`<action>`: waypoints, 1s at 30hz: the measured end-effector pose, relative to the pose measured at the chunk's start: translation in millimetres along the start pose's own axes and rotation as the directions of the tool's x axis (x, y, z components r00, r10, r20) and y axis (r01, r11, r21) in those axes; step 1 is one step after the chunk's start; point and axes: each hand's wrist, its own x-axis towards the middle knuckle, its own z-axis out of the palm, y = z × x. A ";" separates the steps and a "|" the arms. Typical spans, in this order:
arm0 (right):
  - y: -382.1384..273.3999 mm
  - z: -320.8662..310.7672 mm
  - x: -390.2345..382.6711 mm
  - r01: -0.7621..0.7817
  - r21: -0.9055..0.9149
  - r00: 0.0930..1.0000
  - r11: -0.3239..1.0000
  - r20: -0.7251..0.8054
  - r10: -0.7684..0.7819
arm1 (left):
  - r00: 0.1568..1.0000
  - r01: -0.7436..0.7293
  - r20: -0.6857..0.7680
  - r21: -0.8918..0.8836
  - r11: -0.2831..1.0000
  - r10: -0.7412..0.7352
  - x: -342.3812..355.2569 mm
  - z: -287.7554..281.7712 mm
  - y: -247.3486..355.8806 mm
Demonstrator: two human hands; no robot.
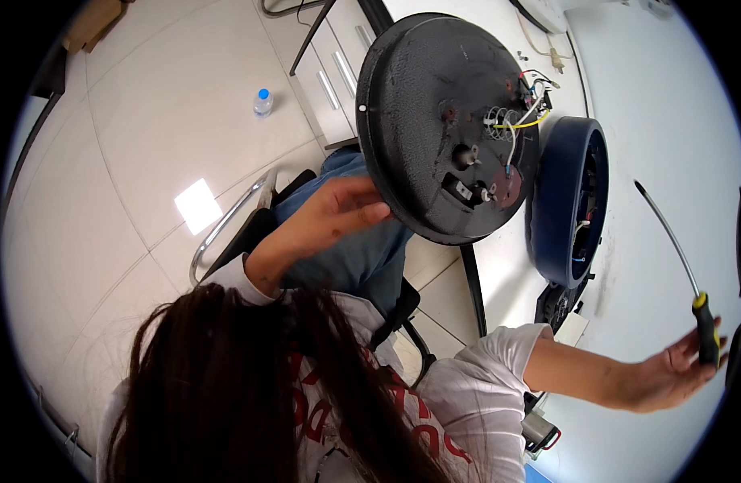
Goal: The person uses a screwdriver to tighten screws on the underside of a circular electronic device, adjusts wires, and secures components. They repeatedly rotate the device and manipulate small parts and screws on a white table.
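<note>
A small clear plastic bottle (262,102) with a blue cap is seen standing on the tiled floor, far left. No labels, signs or screens can be made out.

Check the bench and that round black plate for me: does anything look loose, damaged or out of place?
Yes. On the round black plate in the left hand, loose wires stick out, and its surface looks scuffed. A dark blue housing stands on edge on the white table. The right hand holds a screwdriver.

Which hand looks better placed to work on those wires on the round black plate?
Probably the right hand: it already grips the screwdriver. The left hand is busy holding the plate up by its edge.
</note>
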 end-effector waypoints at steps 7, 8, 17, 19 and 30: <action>-2.4 -43.3 -27.8 -0.214 -0.101 0.974 0.972 0.051 0.220 | 0.999 0.036 -0.040 -0.019 0.999 -0.037 -0.7 4.3 -5.1; 2.7 -61.3 -28.9 -0.335 -0.017 0.934 0.942 0.127 0.334 | 0.999 0.030 -0.043 -0.029 0.999 -0.031 -1.5 2.1 -3.2; -2.8 -121.2 -93.8 -0.285 -0.671 0.533 0.685 0.482 0.695 | 0.957 -0.151 -0.267 -0.129 0.980 0.113 10.0 13.9 22.1; -7.3 -117.0 -102.2 -0.234 -0.679 0.514 0.696 0.521 0.681 | 0.954 -0.145 -0.282 -0.133 0.980 0.103 17.5 27.4 37.0; 19.9 -105.7 -140.7 -0.141 -0.581 0.453 0.802 0.682 0.574 | 0.922 -0.150 -0.373 -0.101 0.984 0.102 21.7 34.1 42.3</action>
